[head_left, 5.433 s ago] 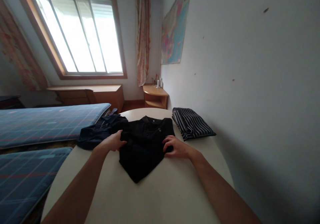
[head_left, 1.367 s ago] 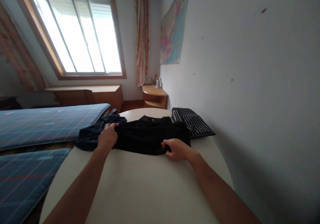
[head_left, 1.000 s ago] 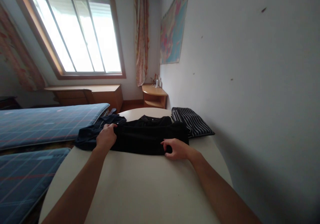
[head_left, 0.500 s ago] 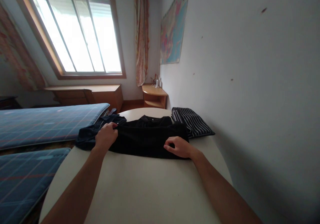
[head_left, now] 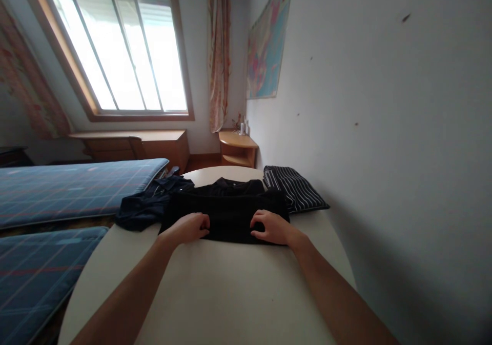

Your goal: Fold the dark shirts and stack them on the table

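A black folded shirt (head_left: 230, 217) lies across the far part of the round table, its collar at the far side. My left hand (head_left: 188, 228) rests over the shirt's near edge, left of the middle, fingers curled and thumb a little apart. Over the right part of the same garment is my right hand (head_left: 271, 227), its fingers bent, with a gap between thumb and forefinger through which black cloth shows. Neither hand visibly grips the fabric. A dark blue garment (head_left: 140, 211) lies crumpled against the shirt's left side.
A black-and-white striped folded cloth (head_left: 295, 188) lies on the pale round table (head_left: 215, 293) at the right, near the wall (head_left: 403, 181). Blue plaid mattresses (head_left: 77, 188) stand along the left. A corner shelf (head_left: 238, 140) and a window are beyond.
My left hand has moved right and nearer, from the shirt's upper left to its near edge, letting go of the cloth there. My right hand has hardly moved.
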`<action>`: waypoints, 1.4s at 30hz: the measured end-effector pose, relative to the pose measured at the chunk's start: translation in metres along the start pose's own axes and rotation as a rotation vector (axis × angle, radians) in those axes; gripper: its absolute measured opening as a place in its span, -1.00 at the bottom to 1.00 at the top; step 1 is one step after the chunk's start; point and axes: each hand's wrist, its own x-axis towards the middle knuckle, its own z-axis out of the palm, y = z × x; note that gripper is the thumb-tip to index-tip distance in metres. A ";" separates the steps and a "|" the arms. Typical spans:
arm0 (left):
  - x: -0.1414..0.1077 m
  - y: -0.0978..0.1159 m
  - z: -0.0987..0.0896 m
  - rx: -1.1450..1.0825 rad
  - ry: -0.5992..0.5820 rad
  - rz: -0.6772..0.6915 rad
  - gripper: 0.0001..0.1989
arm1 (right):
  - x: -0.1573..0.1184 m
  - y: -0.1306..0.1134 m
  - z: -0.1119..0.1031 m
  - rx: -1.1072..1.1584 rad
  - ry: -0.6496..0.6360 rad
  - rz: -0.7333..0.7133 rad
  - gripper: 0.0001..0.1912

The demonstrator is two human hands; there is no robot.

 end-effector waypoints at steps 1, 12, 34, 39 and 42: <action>-0.002 0.003 0.003 0.019 0.025 0.001 -0.89 | 0.001 0.000 0.000 -0.015 0.011 0.008 -0.84; -0.063 0.035 0.006 0.013 -0.141 0.046 -0.90 | -0.008 -0.023 -0.020 0.080 -0.301 0.083 -0.85; -0.077 0.019 0.037 0.028 0.015 0.351 -0.39 | -0.072 -0.035 -0.010 -0.024 -0.164 -0.090 -0.25; -0.098 0.024 0.038 0.074 -0.035 0.357 -0.33 | -0.087 -0.039 0.000 -0.026 -0.295 -0.037 -0.23; -0.116 0.032 0.037 0.073 -0.049 0.360 -0.31 | -0.102 -0.053 -0.002 0.004 -0.322 -0.031 -0.22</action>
